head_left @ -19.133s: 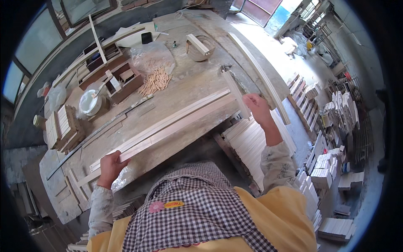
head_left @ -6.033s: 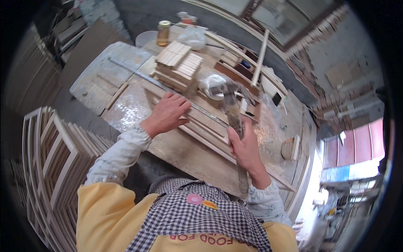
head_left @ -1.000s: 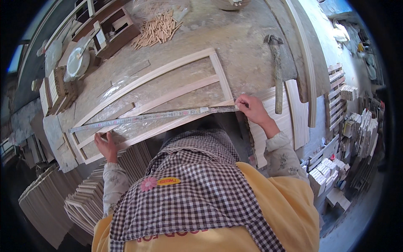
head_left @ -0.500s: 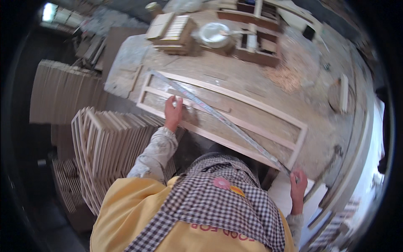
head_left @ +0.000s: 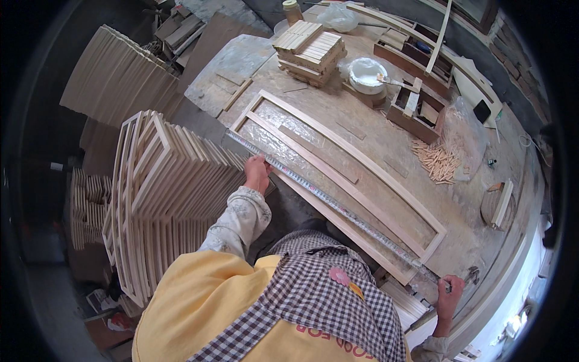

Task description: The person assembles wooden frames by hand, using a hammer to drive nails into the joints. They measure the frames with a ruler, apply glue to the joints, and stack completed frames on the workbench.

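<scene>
one frame (head_left: 386, 175) lies on the worktable (head_left: 443, 208), stacked frames (head_left: 181, 181) beside it

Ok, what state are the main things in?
Pale rectangular wooden frame, lying flat.
Long silver measuring strip, laid along the frame.
Round white plastic bucket, open.
Nearer brown wooden box, open.
Small tan wooden pegs, heaped loose.
Left hand, at the strip.
Right hand, closed on the strip's end.

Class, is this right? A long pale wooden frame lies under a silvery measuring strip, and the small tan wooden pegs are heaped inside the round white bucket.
Not quite: the head view shows the small tan wooden pegs outside the round white bucket, loosely heaped beside the clear plastic bag. The long pale wooden frame does lie under the silvery measuring strip.
</scene>
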{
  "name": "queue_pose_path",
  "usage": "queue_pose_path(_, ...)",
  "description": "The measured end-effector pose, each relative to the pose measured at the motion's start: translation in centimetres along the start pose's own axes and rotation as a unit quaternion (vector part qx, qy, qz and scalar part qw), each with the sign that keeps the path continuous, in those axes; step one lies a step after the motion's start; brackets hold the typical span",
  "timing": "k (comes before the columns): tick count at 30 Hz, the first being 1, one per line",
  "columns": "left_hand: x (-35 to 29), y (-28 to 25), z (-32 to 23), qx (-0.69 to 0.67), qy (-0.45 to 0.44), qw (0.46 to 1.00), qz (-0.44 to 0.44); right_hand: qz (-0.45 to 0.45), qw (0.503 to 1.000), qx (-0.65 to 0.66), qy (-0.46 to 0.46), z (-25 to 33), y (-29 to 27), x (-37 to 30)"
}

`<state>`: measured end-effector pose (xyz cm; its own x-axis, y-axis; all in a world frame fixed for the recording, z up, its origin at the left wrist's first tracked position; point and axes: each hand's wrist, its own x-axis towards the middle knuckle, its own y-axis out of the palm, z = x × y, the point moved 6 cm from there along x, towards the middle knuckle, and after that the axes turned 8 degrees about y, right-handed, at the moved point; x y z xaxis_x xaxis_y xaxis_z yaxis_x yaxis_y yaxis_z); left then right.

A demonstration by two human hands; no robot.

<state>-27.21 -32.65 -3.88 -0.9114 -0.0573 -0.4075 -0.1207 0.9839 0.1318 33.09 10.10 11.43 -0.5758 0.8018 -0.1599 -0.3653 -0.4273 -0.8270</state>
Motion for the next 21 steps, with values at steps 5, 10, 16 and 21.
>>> queue_pose_path(5, 1.1, -1.5, 1.2, -0.006, 0.006, 0.999, -0.046, -0.025, 0.998, -0.018, -0.048, 2.0, -0.3, 1.0)
queue_pose_path(10, 1.7, -0.8, 1.4, -0.007, -0.017, 0.999, -0.042, -0.026, 0.996, -0.047, -0.067, 2.6, -0.4, 1.8)
queue_pose_path(16, 1.6, -1.0, 1.0, -0.014, -0.016, 0.998, -0.052, -0.026, 0.997, -0.041, -0.056, 3.6, -0.3, 2.9)
queue_pose_path(21, 1.3, -0.2, 0.1, -0.001, 0.003, 0.998, -0.057, -0.009, 0.998, -0.047, -0.028, 3.0, -0.1, 3.3)
